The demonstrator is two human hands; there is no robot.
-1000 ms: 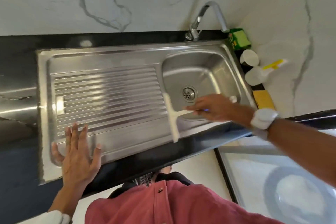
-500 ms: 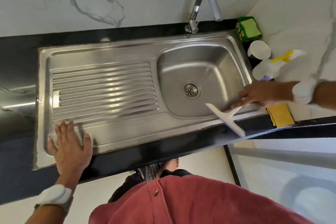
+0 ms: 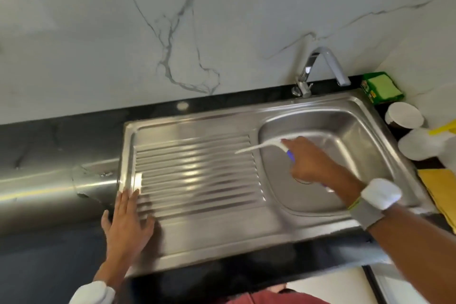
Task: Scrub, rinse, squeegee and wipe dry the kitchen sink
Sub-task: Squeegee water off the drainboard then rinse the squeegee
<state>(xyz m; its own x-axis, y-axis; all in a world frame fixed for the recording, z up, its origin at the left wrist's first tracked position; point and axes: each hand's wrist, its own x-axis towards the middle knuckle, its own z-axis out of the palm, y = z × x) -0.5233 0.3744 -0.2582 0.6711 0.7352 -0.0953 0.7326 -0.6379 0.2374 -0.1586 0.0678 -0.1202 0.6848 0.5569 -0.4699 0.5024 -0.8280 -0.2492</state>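
A stainless steel sink (image 3: 222, 237) is set in a black counter, with a ribbed drainboard (image 3: 195, 175) on the left and a basin (image 3: 350, 145) on the right. My right hand (image 3: 311, 160) hovers over the basin and grips a white squeegee (image 3: 269, 143) by its handle. The blurred blade reaches across the basin's left rim toward the drainboard. The drain is hidden under this hand. My left hand (image 3: 128, 224) lies flat, fingers straight, on the drainboard's front left corner.
A chrome tap (image 3: 318, 69) stands behind the basin. At the right of the sink sit a green sponge pack (image 3: 381, 86), a white cup (image 3: 404, 115), a white spray bottle (image 3: 424, 143) and a yellow cloth (image 3: 439, 190). Marble wall behind.
My right hand has swung the squeegee from the sink's front right edge up and left, over the basin's left rim. The view shifted, and my left hand stays on the drainboard.
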